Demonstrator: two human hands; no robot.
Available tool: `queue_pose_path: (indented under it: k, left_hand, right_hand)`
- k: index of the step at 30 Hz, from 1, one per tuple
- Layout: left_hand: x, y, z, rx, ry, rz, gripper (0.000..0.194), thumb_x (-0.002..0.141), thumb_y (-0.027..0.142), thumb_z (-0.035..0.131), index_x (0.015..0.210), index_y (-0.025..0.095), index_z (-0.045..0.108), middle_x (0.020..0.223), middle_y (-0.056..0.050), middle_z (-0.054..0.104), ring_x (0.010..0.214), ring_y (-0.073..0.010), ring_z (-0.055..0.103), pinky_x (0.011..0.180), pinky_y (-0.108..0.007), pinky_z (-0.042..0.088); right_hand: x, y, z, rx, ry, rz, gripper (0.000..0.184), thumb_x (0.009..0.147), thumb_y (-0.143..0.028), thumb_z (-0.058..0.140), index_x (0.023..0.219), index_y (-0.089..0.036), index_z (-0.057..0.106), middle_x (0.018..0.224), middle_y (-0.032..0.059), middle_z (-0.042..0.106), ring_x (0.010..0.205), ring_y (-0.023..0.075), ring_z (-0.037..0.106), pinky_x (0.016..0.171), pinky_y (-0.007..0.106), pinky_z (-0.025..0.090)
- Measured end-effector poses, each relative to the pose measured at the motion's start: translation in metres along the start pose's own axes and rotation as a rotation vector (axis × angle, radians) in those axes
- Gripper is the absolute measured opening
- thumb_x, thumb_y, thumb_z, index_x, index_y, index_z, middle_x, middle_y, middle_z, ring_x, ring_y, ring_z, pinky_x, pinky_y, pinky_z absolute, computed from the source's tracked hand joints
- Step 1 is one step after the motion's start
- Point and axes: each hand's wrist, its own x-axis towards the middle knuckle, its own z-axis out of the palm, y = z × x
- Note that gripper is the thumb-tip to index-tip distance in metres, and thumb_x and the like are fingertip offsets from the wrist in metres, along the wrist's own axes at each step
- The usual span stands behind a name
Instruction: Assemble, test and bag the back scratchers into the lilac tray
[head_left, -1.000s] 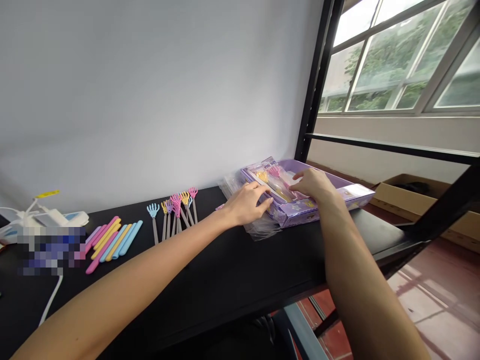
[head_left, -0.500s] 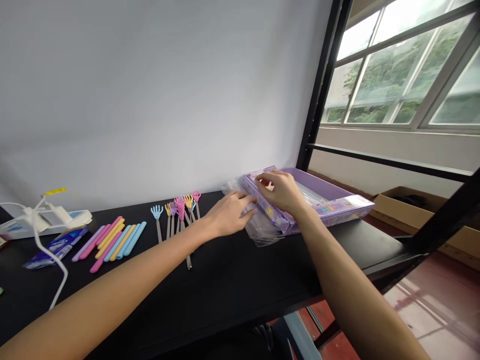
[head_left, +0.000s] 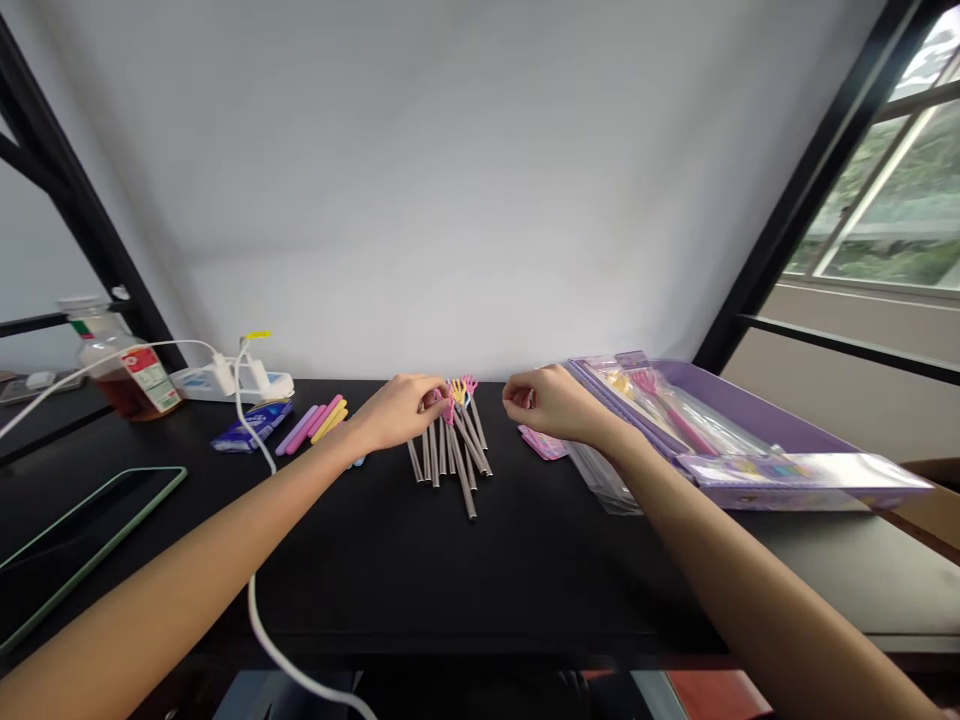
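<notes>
Small back scratchers (head_left: 459,455) with steel rods and colourful hand-shaped heads lie in a loose bunch on the black tabletop. My left hand (head_left: 401,410) is over their upper left side, its fingers curled together beside a pink head; whether it grips one is unclear. To the right of the bunch, my right hand (head_left: 555,402) hovers with fingers pinched, and what they hold, if anything, is hidden. Below it are pink printed cards (head_left: 543,443) and clear plastic bags (head_left: 604,485). A bagged pink scratcher (head_left: 679,415) rests in the purple box (head_left: 802,490).
Pastel tubes (head_left: 309,428), partly behind my left forearm, lie near a blue packet (head_left: 251,425). A power strip (head_left: 270,385), a bottle (head_left: 127,365) and a phone (head_left: 82,545) are at left. A white cable (head_left: 259,620) crosses the table.
The view has swung left. My right hand has left the purple box, and my left hand has gone from the plastic bags to the scratchers. The fingers of my left hand have curled in.
</notes>
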Motion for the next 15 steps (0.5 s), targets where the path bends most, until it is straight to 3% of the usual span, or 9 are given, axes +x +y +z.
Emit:
queue_pose_path:
  k: [6, 9, 12, 15]
  left_hand:
    - [-0.017, -0.013, 0.0, -0.038, 0.063, 0.022, 0.021, 0.096, 0.033, 0.053, 0.098, 0.02, 0.069, 0.074, 0.001, 0.062, 0.065, -0.0136, 0.055, 0.063, -0.026, 0.041]
    - [-0.019, -0.005, -0.003, -0.033, 0.037, 0.086, 0.017, 0.095, 0.027, 0.054, 0.1, 0.021, 0.07, 0.078, 0.001, 0.063, 0.068, -0.0133, 0.056, 0.066, -0.026, 0.042]
    - [-0.027, 0.028, -0.015, -0.095, -0.016, 0.162, 0.015, 0.095, 0.024, 0.056, 0.098, 0.021, 0.07, 0.081, 0.0, 0.067, 0.069, -0.0129, 0.057, 0.067, -0.027, 0.044]
    - [-0.052, 0.077, -0.03, -0.368, -0.016, 0.173, 0.01, 0.094, 0.026, 0.061, 0.092, 0.022, 0.07, 0.079, 0.0, 0.068, 0.07, -0.0126, 0.061, 0.067, -0.026, 0.048]
  right_hand:
    - [0.011, -0.021, 0.027, 0.089, 0.037, 0.037, 0.004, 0.078, -0.019, 0.055, 0.078, -0.021, 0.058, 0.064, -0.0023, 0.065, 0.058, 0.0135, 0.056, 0.061, 0.026, 0.039]
    - [0.001, -0.026, 0.037, 0.121, 0.013, 0.011, 0.003, 0.081, -0.02, 0.055, 0.08, -0.021, 0.058, 0.065, -0.0018, 0.065, 0.059, 0.0135, 0.057, 0.061, 0.026, 0.037]
    - [-0.01, -0.025, 0.038, 0.085, -0.041, -0.03, 0.004, 0.082, -0.019, 0.056, 0.079, -0.021, 0.058, 0.065, -0.0022, 0.064, 0.057, 0.0124, 0.054, 0.059, 0.025, 0.035]
    - [-0.015, -0.019, 0.036, 0.057, -0.066, -0.031, 0.005, 0.081, -0.018, 0.057, 0.078, -0.021, 0.058, 0.065, -0.0023, 0.064, 0.056, 0.0119, 0.054, 0.058, 0.025, 0.032]
